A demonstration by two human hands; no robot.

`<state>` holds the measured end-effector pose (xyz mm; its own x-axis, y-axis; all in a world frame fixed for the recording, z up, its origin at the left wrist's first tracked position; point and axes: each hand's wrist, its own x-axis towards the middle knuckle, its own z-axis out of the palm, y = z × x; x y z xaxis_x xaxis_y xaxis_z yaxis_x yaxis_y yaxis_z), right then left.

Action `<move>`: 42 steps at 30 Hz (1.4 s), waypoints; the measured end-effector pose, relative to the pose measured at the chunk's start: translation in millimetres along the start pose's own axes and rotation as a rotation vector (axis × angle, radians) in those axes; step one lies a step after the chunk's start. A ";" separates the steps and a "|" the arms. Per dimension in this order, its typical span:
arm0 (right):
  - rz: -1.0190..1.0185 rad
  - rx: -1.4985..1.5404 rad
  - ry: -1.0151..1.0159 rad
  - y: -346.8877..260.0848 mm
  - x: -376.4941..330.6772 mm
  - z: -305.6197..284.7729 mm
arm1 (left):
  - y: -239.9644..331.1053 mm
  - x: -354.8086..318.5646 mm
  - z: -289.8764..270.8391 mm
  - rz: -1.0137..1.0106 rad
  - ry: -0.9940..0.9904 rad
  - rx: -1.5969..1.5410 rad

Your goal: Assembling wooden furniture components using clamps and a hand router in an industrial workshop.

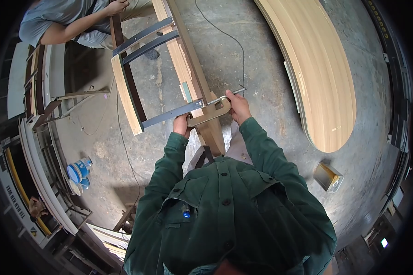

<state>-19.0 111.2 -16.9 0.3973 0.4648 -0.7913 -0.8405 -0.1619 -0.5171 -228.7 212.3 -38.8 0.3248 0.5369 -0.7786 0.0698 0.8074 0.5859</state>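
A C-clamp (209, 117) with a tan frame and a threaded screw (219, 98) lies across a long wooden beam (188, 50), just in front of my body. My left hand (181, 124) is closed on the left end of the clamp's frame. My right hand (237, 107) grips its right end, with the thumb and fingers by the screw and its cross handle. Beside the clamp, a dark grey flat bar (170, 115) runs from the beam to a shorter wooden rail (127, 96). Farther off, two dark curved bars (151, 46) also bridge beam and rail.
A co-worker's hand (118, 7) rests on the rail's far end. At the right lies a large rounded wooden panel (323, 78). Black cables (120, 119) trail over the concrete floor. A blue bucket (79, 169) stands left, an open metal can (328, 177) right.
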 end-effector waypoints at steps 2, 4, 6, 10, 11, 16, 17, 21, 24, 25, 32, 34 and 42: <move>0.003 -0.065 0.011 -0.9 0.8 -0.9 | 1.2 -1.6 1.5 -0.004 -0.012 -0.015; 0.009 -0.079 0.004 -1.7 -1.6 -1.7 | 1.1 -3.3 2.6 -0.007 -0.002 -0.015; 0.018 -0.094 -0.008 -3.3 -7.0 1.4 | 0.6 -4.2 1.3 -0.006 0.012 -0.018; 0.020 -0.076 -0.032 -3.3 -4.1 -1.8 | 1.0 -5.0 5.2 0.010 0.018 0.005; 0.013 -0.100 -0.024 -4.4 -4.0 -0.4 | 1.1 -5.1 5.2 0.008 0.024 -0.004; 0.041 -0.155 -0.038 -9.6 -13.9 3.5 | 0.5 -5.5 -2.6 0.010 0.004 -0.001; 0.036 -0.140 -0.062 -9.6 -14.1 2.0 | 1.4 -5.9 -2.2 0.008 0.003 0.004; 0.011 -0.080 -0.083 -4.5 -2.4 -5.1 | 4.3 -7.9 9.0 0.011 0.015 -0.023; 0.001 -0.131 0.011 -5.7 -1.1 -0.5 | 4.2 -7.7 8.9 0.022 0.013 -0.020; 0.013 -0.129 -0.023 -7.9 -5.4 -1.8 | 3.5 -6.6 7.3 0.023 0.018 -0.032; -1.124 -1.060 0.420 -21.1 -27.7 -49.0 | 6.2 -14.2 6.4 0.016 0.049 -0.054; -1.131 -1.018 0.319 -31.2 -12.5 -48.8 | 5.5 -12.9 6.7 0.006 0.029 -0.062; -0.497 -0.966 0.118 -54.8 10.3 -45.6 | 9.8 -14.9 12.7 -0.014 0.032 -0.052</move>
<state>48.0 85.1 -11.6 0.6888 0.5890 -0.4226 0.0470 -0.6180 -0.7848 -220.9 209.0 -18.6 0.2933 0.5327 -0.7939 0.0246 0.8259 0.5632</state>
